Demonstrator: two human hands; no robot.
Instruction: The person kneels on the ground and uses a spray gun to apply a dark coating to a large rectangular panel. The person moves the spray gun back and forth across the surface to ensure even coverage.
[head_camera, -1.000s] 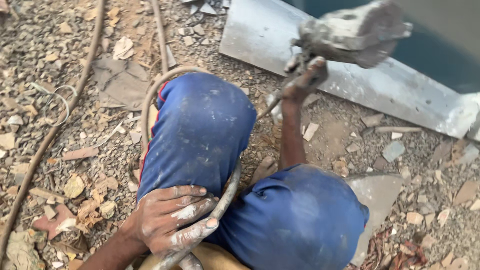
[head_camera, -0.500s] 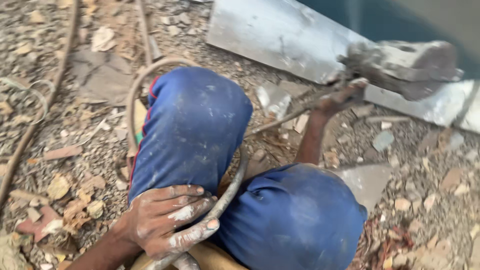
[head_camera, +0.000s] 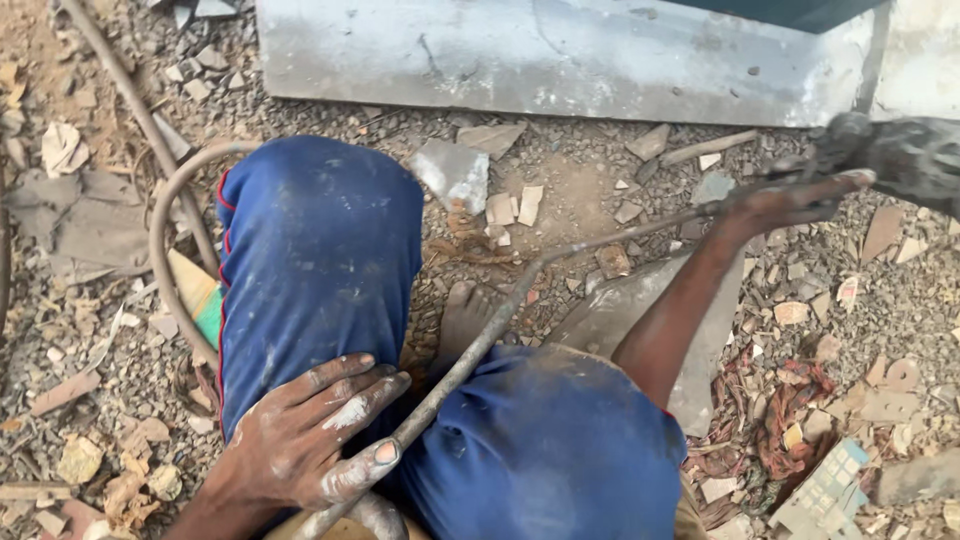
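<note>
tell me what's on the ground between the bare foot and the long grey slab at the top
In the head view, between the bare foot and the long grey concrete slab lie gravel and loose rubble: a grey angular stone chunk and small pale tile shards.

A slab (head_camera: 560, 60) lies across the top of the frame. Below it, rubble (head_camera: 520, 205) covers the ground; a hose (head_camera: 165, 230) curves at left, beside the knee (head_camera: 320, 250).
</note>
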